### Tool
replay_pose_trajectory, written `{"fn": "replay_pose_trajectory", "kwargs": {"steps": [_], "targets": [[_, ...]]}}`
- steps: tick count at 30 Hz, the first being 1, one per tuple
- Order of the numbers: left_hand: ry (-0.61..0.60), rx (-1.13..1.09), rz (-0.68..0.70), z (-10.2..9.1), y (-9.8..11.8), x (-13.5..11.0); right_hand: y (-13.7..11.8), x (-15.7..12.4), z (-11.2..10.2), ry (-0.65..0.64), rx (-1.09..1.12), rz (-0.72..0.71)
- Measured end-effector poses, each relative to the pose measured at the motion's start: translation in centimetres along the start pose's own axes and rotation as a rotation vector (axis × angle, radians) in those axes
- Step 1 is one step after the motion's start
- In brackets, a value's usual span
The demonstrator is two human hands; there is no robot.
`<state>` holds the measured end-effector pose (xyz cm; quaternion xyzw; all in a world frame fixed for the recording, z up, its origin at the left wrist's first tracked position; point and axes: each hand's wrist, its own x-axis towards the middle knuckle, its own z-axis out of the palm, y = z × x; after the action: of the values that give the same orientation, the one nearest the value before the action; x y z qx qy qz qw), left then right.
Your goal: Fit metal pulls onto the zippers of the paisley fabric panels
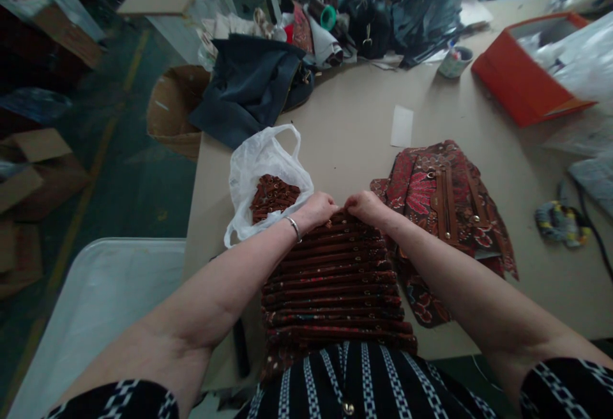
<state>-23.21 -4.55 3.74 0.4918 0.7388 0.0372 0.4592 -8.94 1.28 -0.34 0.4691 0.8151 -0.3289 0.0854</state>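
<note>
"Panels (330,285), then. How far along are you?"

"Well along, I'd judge: many lie overlapped in a row on the table (354,103), from near my body out to my hands, and several edges show a small ring. My left hand (320,209) and right hand (366,207) are both closed, fingertips pinched at the row's far end; exactly which piece is between them, I can't tell."

"And what's left?"

"Just left of the row, a white bag (244,167) holds a heap of brown tabs (272,197); those look unused to me. Right of it lie floral pieces (420,192), but whether they're done, I can't say."

"Farther out?"

"A white card (401,126), then dark cloth (246,83) far left, a cup (454,64) and an orange box (507,80) far right. Left of the table, there's a brown bin (167,109) and open cartons (45,151), over a green floor (122,189)."
</note>
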Motion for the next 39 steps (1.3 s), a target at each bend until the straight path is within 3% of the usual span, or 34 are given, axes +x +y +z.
{"fn": "replay_pose_trajectory", "kwargs": {"steps": [7, 28, 35, 39], "targets": [[-0.012, 0.026, -0.005, 0.0, 0.3, -0.1, 0.2, 0.0, -0.1, 0.016, -0.078, -0.057], [0.008, 0.163, 0.000, 0.4, -1.3, 0.9, -0.4, -0.8, 0.5, 0.060, -0.050, -0.032], [-0.020, 0.178, -0.015, -0.4, -1.5, 0.9, -1.1, -2.8, 1.4, 0.137, -0.175, -0.169], [0.005, 0.098, -0.033, -1.0, -1.8, -0.5, -0.9, -3.2, 1.5, 0.166, -0.033, -0.133]]}}
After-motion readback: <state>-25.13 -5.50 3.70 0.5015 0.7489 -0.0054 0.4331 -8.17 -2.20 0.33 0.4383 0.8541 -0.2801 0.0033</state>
